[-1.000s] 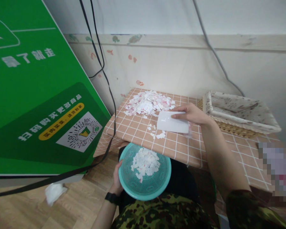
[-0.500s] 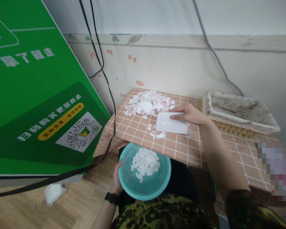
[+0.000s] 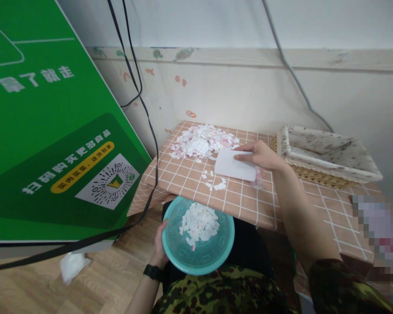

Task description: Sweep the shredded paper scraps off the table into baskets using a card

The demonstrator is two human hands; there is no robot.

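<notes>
The left hand (image 3: 160,244) clasps the rim of a teal plastic colander (image 3: 199,267) of paper scraps (image 3: 199,221) over dark trousers (image 3: 252,248), while beyond it the right hand (image 3: 261,155) pinches 1 white sheet (image 3: 229,165), thin card perhaps from here, above the checked tablecloth (image 3: 245,203) near a heap of torn paper (image 3: 199,141).

The person I follow remotely wears a camouflage shirt (image 3: 222,290) in mottled green, brown and black, with a matching right sleeve (image 3: 334,281), dark trousers (image 3: 253,250) and a black wristband (image 3: 153,273); left hand (image 3: 160,244) and right hand (image 3: 262,155) are bare.
</notes>
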